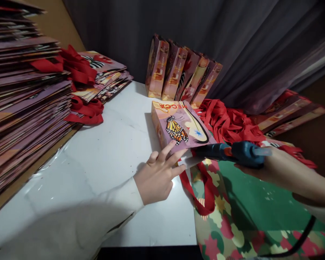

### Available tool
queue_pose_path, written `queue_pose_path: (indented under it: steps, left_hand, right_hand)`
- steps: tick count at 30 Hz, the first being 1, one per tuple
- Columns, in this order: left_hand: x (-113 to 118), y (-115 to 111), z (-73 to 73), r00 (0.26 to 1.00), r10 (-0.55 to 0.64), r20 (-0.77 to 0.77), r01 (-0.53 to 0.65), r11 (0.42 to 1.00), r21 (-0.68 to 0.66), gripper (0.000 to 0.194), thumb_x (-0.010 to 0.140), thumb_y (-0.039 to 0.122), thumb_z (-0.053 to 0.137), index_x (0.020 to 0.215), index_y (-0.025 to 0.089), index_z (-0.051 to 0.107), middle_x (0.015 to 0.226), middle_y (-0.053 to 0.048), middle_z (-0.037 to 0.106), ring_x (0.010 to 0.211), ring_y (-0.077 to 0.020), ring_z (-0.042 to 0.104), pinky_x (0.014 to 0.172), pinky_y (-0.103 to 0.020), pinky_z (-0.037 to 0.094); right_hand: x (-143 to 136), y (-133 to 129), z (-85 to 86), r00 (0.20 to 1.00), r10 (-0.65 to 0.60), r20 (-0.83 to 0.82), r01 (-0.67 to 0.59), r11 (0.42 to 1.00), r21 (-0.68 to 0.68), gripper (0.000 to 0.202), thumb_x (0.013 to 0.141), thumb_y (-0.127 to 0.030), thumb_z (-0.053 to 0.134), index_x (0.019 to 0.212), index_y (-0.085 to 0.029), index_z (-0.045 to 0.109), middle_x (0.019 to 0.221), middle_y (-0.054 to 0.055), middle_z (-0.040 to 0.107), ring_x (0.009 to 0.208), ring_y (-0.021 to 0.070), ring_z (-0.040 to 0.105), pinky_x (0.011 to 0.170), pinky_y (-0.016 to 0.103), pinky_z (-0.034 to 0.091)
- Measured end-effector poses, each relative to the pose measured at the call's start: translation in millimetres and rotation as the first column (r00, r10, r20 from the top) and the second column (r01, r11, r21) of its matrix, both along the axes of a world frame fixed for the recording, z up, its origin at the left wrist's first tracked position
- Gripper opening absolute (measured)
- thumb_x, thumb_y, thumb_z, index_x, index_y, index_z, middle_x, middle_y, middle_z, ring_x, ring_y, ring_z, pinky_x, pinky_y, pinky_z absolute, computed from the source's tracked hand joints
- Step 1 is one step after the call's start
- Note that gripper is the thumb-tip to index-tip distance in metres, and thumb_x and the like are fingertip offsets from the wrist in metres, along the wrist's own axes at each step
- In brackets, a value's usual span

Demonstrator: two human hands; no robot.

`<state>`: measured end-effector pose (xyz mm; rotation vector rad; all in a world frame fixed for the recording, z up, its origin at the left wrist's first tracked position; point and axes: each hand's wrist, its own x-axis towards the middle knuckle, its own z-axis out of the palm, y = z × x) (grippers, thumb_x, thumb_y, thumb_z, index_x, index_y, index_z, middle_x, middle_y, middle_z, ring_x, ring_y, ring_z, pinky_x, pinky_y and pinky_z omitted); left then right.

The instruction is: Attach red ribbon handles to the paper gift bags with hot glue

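Observation:
A printed paper bag (165,126) with a butterfly and the word MECCA lies on its broad side, its near end towards me. My left hand (158,177) has its fingers spread, the index fingertip on the bag's upper face and the others by the near end. My right hand (276,173) grips a dark blue glue gun (246,153), a clear glue stick showing at its back. Its nozzle points left into the bag's near end; the tip is hidden. A red ribbon handle (209,198) hangs below this end.
Flat bags stand in a tall stack (24,122) at left. Several upright bags (157,68) line the dark curtain (119,29). Red ribbons (227,122) are heaped behind the glue gun. A green mat (260,202) with patterned edging covers the white table's (119,144) right side; a black cord (303,238) crosses it.

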<state>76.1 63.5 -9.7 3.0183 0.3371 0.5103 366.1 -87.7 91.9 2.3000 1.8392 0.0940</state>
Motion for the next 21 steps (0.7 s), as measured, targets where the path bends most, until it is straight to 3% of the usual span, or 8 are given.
queue_pose_path:
  steps: [4,7,13,17,21]
  left_hand:
    - [1,-3,-2.1,0.999,0.011,0.034,-0.011,1.0,0.009,0.045,0.077,0.024,0.057,0.122,0.028,0.06,0.153,-0.002,0.032,0.14,-0.0348,0.015,0.085,-0.04,0.026]
    - [2,-5,-4.1,0.998,0.031,0.055,-0.031,0.999,0.009,0.044,0.078,0.026,0.057,0.121,0.028,0.061,0.152,-0.002,0.032,0.14,-0.0346,0.015,0.085,-0.039,0.027]
    - [2,-6,-4.0,0.998,0.034,0.053,-0.032,0.999,-0.042,0.045,0.077,0.025,0.056,0.121,0.029,0.061,0.151,-0.001,0.033,0.142,-0.0321,0.013,0.086,-0.039,0.03]
    - [2,-5,-2.1,0.999,0.028,0.044,-0.026,0.998,-0.057,0.049,0.077,0.025,0.055,0.126,0.03,0.058,0.152,-0.001,0.031,0.142,-0.0327,0.012,0.087,-0.039,0.032]
    - [1,-3,-1.7,1.0,-0.001,0.004,0.001,0.998,-0.06,0.048,0.077,0.024,0.054,0.125,0.028,0.058,0.153,-0.002,0.028,0.141,-0.0356,0.011,0.085,-0.04,0.034]
  right_hand:
    - [-21,7,10.6,0.991,0.023,0.134,-0.012,0.997,-0.079,0.008,0.076,-0.033,0.056,0.075,-0.027,0.06,0.062,-0.002,0.064,0.053,0.0194,0.062,0.048,0.027,0.036]
    - [-43,14,17.5,0.974,0.1,0.202,-0.08,0.991,-0.107,0.012,0.078,-0.028,0.053,0.086,-0.029,0.061,0.071,-0.002,0.068,0.061,0.0215,0.067,0.051,0.028,0.037]
    - [-69,27,20.6,0.94,0.097,0.327,-0.047,0.987,-0.156,0.007,0.08,-0.024,0.05,0.075,-0.027,0.054,0.062,-0.002,0.064,0.055,0.0232,0.064,0.048,0.03,0.032]
    - [-67,30,25.6,0.96,0.107,0.26,-0.065,0.984,-0.168,0.009,0.078,-0.024,0.05,0.081,-0.028,0.057,0.069,-0.001,0.067,0.059,0.0233,0.066,0.048,0.03,0.035]
    - [-46,13,24.7,0.999,-0.01,0.045,0.014,0.997,-0.08,0.011,0.078,-0.035,0.053,0.082,-0.03,0.062,0.065,0.001,0.067,0.055,0.023,0.065,0.046,0.031,0.041]
